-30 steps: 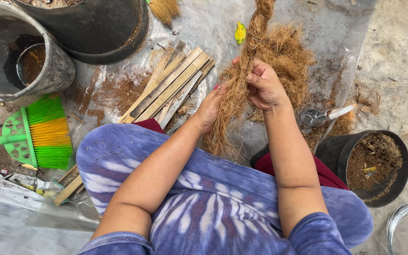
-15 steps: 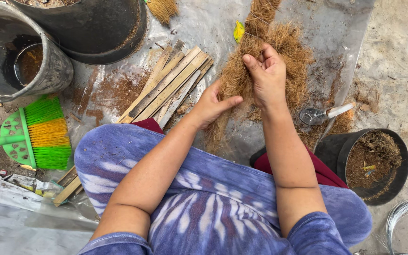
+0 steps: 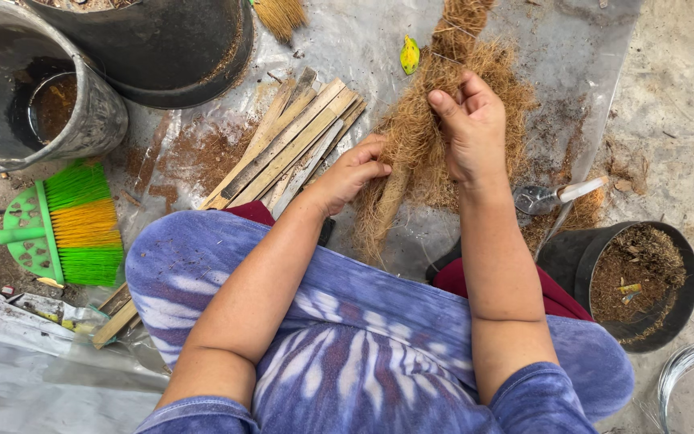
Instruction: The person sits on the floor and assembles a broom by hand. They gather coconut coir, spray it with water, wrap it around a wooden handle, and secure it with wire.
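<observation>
A clear plastic sheet [image 3: 347, 56] covers the ground, with a large black tub [image 3: 178, 48] at far left and a grey bucket [image 3: 90, 120] beside it. At centre lies the coconut-fibre bundle [image 3: 443, 120] — a long brown hank running away from the person. The left hand [image 3: 355, 170] curls its fingers shut around the bundle's near left strands; the right hand [image 3: 469, 128] pinches fibres higher up, thumb raised. Bamboo slats [image 3: 291, 145] lie just left, a green-and-orange broom [image 3: 66, 225] further left — a small black pot [image 3: 644, 281] sits near right.
</observation>
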`<move>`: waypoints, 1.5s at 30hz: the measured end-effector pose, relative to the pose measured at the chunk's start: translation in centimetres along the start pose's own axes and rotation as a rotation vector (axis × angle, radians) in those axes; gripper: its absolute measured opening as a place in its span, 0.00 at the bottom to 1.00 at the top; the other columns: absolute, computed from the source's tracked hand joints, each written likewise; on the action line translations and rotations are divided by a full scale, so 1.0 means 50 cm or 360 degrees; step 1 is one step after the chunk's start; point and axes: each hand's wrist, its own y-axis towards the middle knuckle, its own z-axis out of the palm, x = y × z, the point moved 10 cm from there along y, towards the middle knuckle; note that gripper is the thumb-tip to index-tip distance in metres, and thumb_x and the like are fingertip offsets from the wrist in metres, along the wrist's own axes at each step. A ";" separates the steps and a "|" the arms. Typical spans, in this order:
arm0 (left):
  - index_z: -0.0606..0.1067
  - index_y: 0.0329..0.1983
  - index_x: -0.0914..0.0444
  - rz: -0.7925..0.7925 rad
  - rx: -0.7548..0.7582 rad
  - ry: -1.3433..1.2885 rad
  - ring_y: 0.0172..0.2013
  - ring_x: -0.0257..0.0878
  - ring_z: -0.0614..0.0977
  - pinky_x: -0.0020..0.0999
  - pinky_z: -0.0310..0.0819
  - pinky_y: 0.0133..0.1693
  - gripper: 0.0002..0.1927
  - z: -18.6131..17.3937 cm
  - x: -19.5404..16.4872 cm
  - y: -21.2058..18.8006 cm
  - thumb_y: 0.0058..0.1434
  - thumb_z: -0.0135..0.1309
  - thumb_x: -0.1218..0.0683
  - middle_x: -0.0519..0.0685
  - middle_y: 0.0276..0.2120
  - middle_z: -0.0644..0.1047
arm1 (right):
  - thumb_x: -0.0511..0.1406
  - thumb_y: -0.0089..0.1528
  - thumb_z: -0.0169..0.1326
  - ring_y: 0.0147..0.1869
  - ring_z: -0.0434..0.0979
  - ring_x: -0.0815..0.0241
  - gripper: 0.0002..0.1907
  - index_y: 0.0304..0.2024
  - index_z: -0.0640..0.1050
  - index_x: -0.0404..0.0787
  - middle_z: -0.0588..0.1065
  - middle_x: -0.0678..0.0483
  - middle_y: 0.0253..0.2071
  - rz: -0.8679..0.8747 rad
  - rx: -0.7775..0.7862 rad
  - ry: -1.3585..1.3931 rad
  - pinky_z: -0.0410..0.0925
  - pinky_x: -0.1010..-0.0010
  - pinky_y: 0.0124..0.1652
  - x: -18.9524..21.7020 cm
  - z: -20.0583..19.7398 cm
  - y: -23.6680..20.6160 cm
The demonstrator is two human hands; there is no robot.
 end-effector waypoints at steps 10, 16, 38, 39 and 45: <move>0.74 0.47 0.61 0.0076 -0.0273 -0.0275 0.42 0.29 0.78 0.26 0.74 0.47 0.10 -0.026 0.026 0.012 0.64 0.59 0.62 0.39 0.40 0.77 | 0.29 0.64 0.67 0.41 0.74 0.66 0.24 0.58 0.73 0.28 0.76 0.52 0.43 0.0059 -0.0044 0.0011 0.68 0.76 0.41 0.006 -0.028 -0.006; 0.73 0.58 0.65 -0.0157 -0.0037 -0.0380 0.49 0.34 0.78 0.33 0.73 0.54 0.13 0.003 0.069 0.012 0.72 0.51 0.59 0.46 0.49 0.79 | 0.30 0.63 0.67 0.49 0.80 0.62 0.25 0.60 0.73 0.30 0.79 0.48 0.50 0.0053 -0.0029 0.0134 0.75 0.71 0.51 -0.003 -0.015 -0.004; 0.59 0.66 0.72 -0.0069 -0.0437 0.1097 0.61 0.51 0.77 0.40 0.69 0.62 0.64 0.075 -0.073 -0.036 0.33 0.79 0.39 0.62 0.59 0.74 | 0.33 0.64 0.67 0.52 0.77 0.66 0.21 0.55 0.74 0.32 0.78 0.52 0.50 -0.0184 -0.0053 -0.0102 0.73 0.74 0.55 -0.018 -0.022 0.006; 0.61 0.65 0.71 -0.0075 -0.0469 0.1057 0.60 0.49 0.79 0.39 0.71 0.61 0.57 0.071 -0.070 -0.039 0.39 0.75 0.41 0.61 0.58 0.76 | 0.32 0.65 0.67 0.50 0.76 0.65 0.21 0.55 0.74 0.31 0.77 0.52 0.48 -0.0160 -0.0071 -0.0119 0.72 0.74 0.53 -0.022 -0.024 0.007; 0.66 0.66 0.67 0.0043 -0.0341 0.0037 0.53 0.43 0.80 0.37 0.79 0.54 0.24 0.052 0.013 -0.021 0.71 0.46 0.49 0.54 0.56 0.77 | 0.32 0.64 0.66 0.45 0.76 0.67 0.20 0.55 0.74 0.31 0.78 0.53 0.44 -0.0062 -0.0123 -0.0118 0.71 0.76 0.46 -0.019 -0.022 0.012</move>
